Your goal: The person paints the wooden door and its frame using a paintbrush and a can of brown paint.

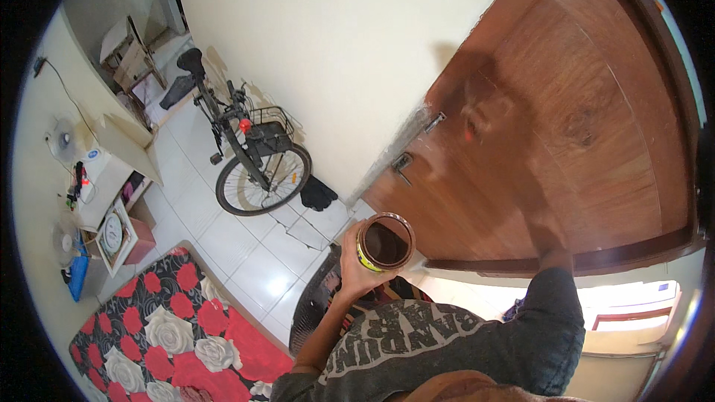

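Observation:
My left hand (353, 268) is wrapped round an open tin (363, 257) with a yellow-green label, held in front of my body. Dark brown stuff (385, 242) shows inside its round mouth. Stretched out over the brown wooden door (581, 104) is my right arm, its forearm blurred against the wood. The right hand (482, 110) is smeared by motion near the door's left edge, above the handles. A small reddish spot shows beside it, but I cannot make out its fingers or what they hold.
Two metal door fittings, an upper one (435, 122) and a lever handle (402, 166), stick out at the door's edge. A bicycle (257, 156) leans by the white wall. Left are a flowered mattress (171, 331), a white cabinet (112, 171) and fans.

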The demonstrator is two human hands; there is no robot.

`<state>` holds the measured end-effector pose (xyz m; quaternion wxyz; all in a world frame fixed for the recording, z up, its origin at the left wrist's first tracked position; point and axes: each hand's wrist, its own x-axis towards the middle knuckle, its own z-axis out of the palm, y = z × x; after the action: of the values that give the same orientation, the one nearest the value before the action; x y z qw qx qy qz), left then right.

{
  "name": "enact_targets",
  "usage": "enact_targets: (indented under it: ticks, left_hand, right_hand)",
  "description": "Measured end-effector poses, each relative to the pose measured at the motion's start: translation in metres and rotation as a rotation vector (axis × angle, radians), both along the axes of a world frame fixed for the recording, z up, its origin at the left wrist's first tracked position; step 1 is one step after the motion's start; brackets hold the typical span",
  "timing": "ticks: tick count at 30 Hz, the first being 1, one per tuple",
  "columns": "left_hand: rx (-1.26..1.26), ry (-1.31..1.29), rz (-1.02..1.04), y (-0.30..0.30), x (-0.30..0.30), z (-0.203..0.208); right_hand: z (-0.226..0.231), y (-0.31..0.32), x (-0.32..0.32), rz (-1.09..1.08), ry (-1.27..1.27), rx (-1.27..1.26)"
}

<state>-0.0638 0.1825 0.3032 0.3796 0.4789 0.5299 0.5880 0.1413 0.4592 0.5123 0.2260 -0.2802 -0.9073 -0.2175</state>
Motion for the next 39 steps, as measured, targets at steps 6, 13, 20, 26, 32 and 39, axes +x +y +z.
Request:
enact_targets:
  ticks: [6, 13, 20, 26, 32, 39]
  left_hand:
    - [-0.065, -0.013, 0.043, 0.003, -0.001, 0.000]
    - [-0.072, -0.027, -0.059, 0.027, 0.018, -0.004]
    - [0.052, -0.233, -0.124, 0.031, 0.053, 0.031]
    - [0.056, -0.138, -0.087, 0.024, 0.078, 0.025]
    - [0.045, -0.051, -0.038, 0.017, 0.093, 0.043]
    - [0.051, -0.005, 0.062, 0.010, 0.097, 0.020]
  right_hand:
    - [-0.024, -0.081, -0.020, -0.009, 0.280, -0.475]
    - [0.004, -0.156, 0.000, -0.014, 0.541, -0.894]
    - [-0.056, -0.179, 0.018, 0.231, 0.570, -1.247]
    - [-0.092, -0.180, 0.043, 0.140, 0.206, -0.983]
    - [-0.118, -0.187, 0.060, 0.185, 0.141, -0.791]
    - [-0.105, -0.185, 0.058, 0.134, 0.000, -0.964]
